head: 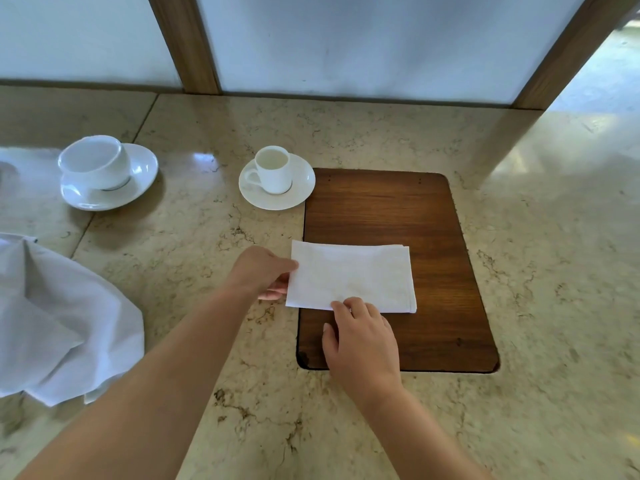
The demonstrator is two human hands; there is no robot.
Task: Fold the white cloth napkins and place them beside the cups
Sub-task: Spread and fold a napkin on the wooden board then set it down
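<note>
White cloth, already folded into a neat rectangle, lies between our two hands: the folded napkin (pixel 351 277) rests mostly on the wooden inset board (pixel 415 220), with its left edge hanging just past the board onto the marble counter (pixel 194 230). Our left hand (pixel 265 271) holds that left edge, thumb on top and fingers tucked beneath, a grip that we judge is meant to lift or slide the stack without letting the layers fan apart. Our right hand (pixel 360 336) sits at the near edge, fingers curled with the tips on the hem; whether they pinch the cloth or only press it flat we cannot tell, but the placing suggests it steadies the fold while the left takes the weight. Beyond the left hand, and close to it, stands the small cup (pixel 273 169) on its saucer (pixel 277 195), which just overlaps the board's far corner; the bare counter beside it looks the natural place for this napkin. Farther off to the left of that hand sits the larger cup (pixel 95 161), tilted on its own saucer (pixel 110 188). Near our left forearm a second napkin (pixel 65 323) lies loose and rumpled, still to be folded, so we judge the task roughly half done.
</note>
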